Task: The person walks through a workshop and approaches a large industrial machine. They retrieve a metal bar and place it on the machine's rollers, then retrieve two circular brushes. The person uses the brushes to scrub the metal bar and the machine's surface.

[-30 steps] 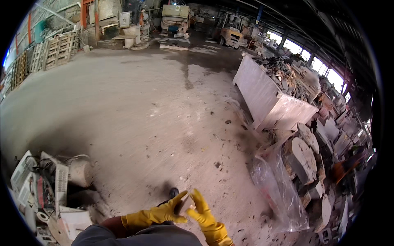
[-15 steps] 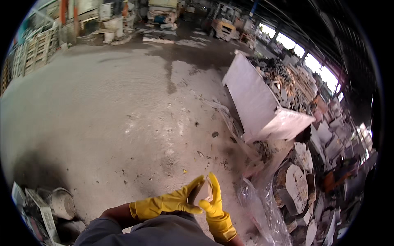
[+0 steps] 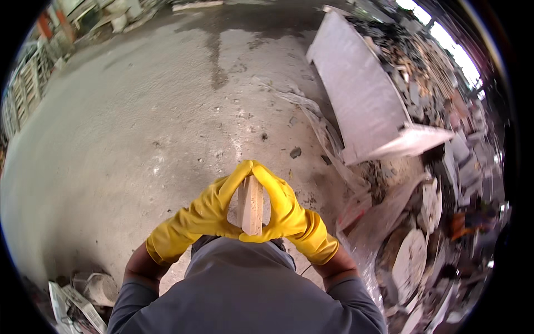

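A small tan block (image 3: 251,206), longer than it is wide, stands on end between my two hands in front of my chest. Whether it is stone or wood I cannot tell. My left hand (image 3: 212,210), in a yellow rubber glove, is closed on the block's left side. On its right side my right hand (image 3: 287,214), gloved the same, grips it too. The fingertips of both gloves meet over the far end, and the thumbs lie at the near end.
To the right stands a large pale bin (image 3: 356,83) heaped with broken pieces (image 3: 420,78). Clear plastic sheeting (image 3: 361,261) and stone slabs (image 3: 411,261) lie nearer on that side. A grey bucket (image 3: 101,289) sits at the lower left, and wooden pallets (image 3: 28,92) lean at the far left.
My hands have come up and to the left with the block, now centred before my chest. The view has tipped down, and the fingertips have drawn together over the block.
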Demonstrator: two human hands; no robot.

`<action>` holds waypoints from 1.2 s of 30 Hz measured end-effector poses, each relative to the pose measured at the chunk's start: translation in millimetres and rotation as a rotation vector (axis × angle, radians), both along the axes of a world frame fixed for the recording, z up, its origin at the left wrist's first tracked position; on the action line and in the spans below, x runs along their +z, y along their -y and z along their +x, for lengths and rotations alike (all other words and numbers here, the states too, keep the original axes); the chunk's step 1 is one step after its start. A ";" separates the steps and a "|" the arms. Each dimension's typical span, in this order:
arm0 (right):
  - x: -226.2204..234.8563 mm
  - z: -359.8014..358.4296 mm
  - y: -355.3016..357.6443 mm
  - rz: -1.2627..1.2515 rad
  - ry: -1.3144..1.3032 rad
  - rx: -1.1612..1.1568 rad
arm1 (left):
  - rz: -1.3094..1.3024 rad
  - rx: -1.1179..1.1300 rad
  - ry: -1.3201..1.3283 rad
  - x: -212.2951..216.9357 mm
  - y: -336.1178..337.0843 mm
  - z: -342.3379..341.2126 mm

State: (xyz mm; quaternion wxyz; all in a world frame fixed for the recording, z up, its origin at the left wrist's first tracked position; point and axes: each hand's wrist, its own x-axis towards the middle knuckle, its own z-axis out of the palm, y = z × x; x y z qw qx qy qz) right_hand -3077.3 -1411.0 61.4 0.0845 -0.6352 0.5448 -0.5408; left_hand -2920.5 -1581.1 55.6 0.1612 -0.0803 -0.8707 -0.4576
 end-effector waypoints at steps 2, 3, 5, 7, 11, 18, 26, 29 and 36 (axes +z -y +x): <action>7.5 -47.2 31.5 0.008 -0.054 0.067 | 0.032 0.041 0.022 -5.2 25.8 -34.3; 7.0 -71.2 47.2 0.011 -0.058 0.077 | 0.064 0.051 0.021 -4.8 39.0 -55.9; 1.7 -116.1 84.3 0.001 -0.050 0.104 | 0.122 0.096 0.027 -5.5 67.7 -96.8; -6.7 -161.1 120.3 -0.013 -0.072 0.109 | 0.236 0.111 0.102 -20.1 99.5 -141.1; -4.6 -249.8 195.0 0.019 -0.136 0.119 | 0.421 0.103 0.145 -39.5 162.7 -221.3; 23.5 -413.5 307.8 0.093 -0.157 -0.012 | 0.694 -0.067 0.114 -21.2 282.4 -405.6; 22.7 -587.3 387.6 0.196 0.142 -0.132 | 0.647 -0.187 0.182 -3.5 391.5 -609.0; 13.3 -657.6 421.7 0.162 0.076 -0.173 | 0.700 -0.193 0.188 -9.6 426.6 -679.8; -28.6 -835.1 526.8 0.167 0.703 0.075 | 0.667 -0.010 0.260 8.6 516.1 -845.6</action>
